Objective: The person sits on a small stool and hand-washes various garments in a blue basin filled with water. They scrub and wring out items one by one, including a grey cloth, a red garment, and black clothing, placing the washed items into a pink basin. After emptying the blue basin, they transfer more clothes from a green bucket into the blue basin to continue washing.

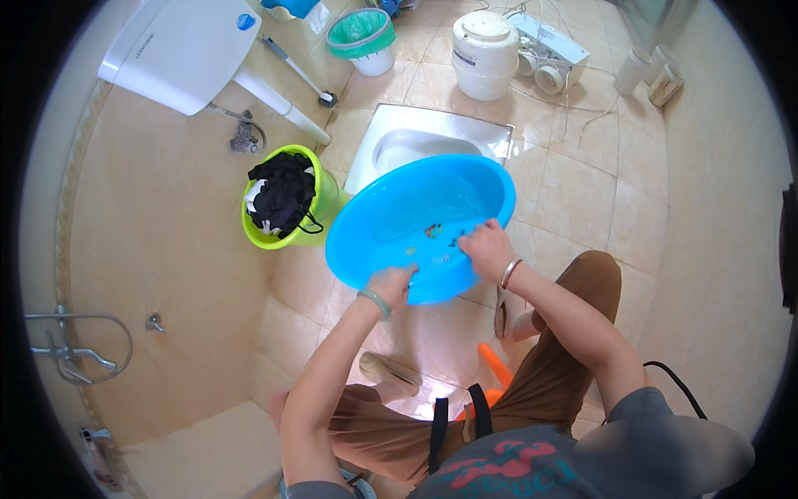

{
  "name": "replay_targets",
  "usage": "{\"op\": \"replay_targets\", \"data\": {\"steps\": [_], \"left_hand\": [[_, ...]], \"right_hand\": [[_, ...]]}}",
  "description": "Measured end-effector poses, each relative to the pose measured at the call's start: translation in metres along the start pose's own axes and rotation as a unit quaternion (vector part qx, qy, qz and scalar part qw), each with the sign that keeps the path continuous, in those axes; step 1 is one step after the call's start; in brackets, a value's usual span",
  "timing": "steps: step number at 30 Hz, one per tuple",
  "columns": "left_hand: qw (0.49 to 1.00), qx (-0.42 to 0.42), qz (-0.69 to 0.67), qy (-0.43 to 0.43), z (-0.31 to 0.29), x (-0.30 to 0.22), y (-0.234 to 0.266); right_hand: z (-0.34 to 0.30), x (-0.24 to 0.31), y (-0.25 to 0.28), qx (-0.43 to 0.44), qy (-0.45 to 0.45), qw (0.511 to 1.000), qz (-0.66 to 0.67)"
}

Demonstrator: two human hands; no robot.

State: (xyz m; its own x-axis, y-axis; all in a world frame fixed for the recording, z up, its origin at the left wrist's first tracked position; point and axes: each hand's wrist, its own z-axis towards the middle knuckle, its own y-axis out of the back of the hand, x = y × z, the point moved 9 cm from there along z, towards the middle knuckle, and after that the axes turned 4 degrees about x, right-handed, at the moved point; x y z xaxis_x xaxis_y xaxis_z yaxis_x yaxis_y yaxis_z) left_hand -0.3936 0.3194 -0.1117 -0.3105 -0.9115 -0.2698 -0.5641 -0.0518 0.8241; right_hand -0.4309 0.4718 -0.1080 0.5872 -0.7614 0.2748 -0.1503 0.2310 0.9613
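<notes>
Left hand [391,288], right hand [489,250] — both clasp a rounded basin [371,226] (smooth blue plastic).

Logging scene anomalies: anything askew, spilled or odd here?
Loose cords trail untidily across the floor tiles. A black strap hangs over the lime bucket's rim, not inside. The blue basin looks tilted between left hand and right hand.

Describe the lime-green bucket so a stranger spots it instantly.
Find the white squat toilet. To its left stands a round, lime-green bucket. Unlike the blue basin and the green-lined white bin nearby, it is heaped with mostly black cloth.
</notes>
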Motion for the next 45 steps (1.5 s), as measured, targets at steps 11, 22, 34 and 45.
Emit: {"op": "replay_targets", "data": {"steps": [11, 22, 34, 45], "left_hand": [[0.986, -0.083, 0.147, 0.015, 0.095, -0.044, 0.116], [0.96, -0.105, 0.256, -0.044, 0.151, -0.069, 0.152], [0.886, 0.063, 0.457, -0.046, 0.152, -0.085, 0.113], [0.811, 0.041, 0.563, -0.153, 0.158, -0.139, 0.101]], "right_hand": [[0.032, -0.116, 0.017, -0.053, -0.171, 0.976, 0.124], [0.014, -0.153, -0.002, -0.108, -0.299, 0.913, 0.255], [0.018, -0.098, -0.099, -0.004, -0.28, 0.854, 0.439], [0.023, -0.064, -0.117, 0.007, -0.268, 0.787, 0.556]]}}
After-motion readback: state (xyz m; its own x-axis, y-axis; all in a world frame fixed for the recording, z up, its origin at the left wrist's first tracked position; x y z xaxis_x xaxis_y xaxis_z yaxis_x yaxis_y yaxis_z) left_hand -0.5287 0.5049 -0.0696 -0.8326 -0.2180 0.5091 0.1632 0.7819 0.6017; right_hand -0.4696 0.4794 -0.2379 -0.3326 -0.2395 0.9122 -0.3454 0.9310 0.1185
